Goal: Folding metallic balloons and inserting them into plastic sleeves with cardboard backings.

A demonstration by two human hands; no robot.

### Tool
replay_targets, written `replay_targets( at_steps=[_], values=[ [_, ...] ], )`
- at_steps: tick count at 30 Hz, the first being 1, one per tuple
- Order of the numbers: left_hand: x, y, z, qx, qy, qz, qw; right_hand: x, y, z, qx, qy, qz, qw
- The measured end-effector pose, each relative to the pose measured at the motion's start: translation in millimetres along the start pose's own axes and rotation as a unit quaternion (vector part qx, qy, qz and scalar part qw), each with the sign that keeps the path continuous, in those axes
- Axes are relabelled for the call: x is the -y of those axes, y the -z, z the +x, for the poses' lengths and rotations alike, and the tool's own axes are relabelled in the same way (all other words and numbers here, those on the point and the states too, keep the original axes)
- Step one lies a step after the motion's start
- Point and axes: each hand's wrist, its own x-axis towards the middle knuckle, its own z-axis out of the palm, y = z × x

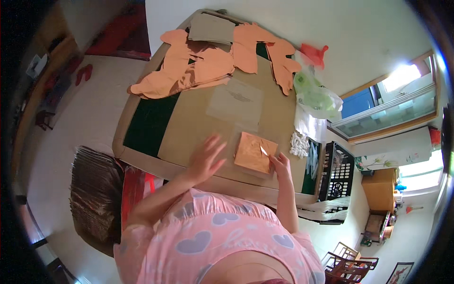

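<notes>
"What do the hands show from your end?"
"On my feed, the right hand (282, 166) touches the copper square (254, 156) at its right edge; I can't tell whether it's clamped. The left hand (206, 160), left of the square, is empty, fingers apart."
"And the square?"
"Flat on the brown tabletop (189, 137). White cords (299, 145) lie right of it; well beyond it, I see copper-coloured sheets (208, 67)."

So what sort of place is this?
Likely a home room doubling as a workspace: orange sheets lie piled on the table, while a wooden chair and framed picture look domestic.
</notes>
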Motion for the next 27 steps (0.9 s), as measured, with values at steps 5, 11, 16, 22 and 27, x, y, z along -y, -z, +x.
replay_targets(
  at_steps=[5, 11, 16, 22, 27],
  values=[
    [-3.9, 64.9, -107.6, -0.099, 0.195, 0.066, 0.974, -19.9, 29.3, -29.7, -0.018, -0.013, 0.035, 0.999],
    [-4.1, 71.9, -81.9, -0.174, 0.248, 0.037, 0.952, -5.0, 4.8, -24.4, 0.009, 0.01, 0.076, 0.997],
    [5.7, 30.3, -5.4, -0.11, 0.119, -0.017, 0.987, -3.1, -12.9, -20.1, 0.032, 0.023, 0.122, 0.992],
    [63.8, -36.2, 91.2, -0.01, -0.013, 0.084, 0.996, -25.8, 10.1, -27.2, -0.051, 0.029, 0.104, 0.993],
    [110.7, -65.2, 136.1, 0.059, -0.094, 0.174, 0.978, -12.8, 6.6, -40.0, -0.089, 0.025, 0.122, 0.988]
  ],
)
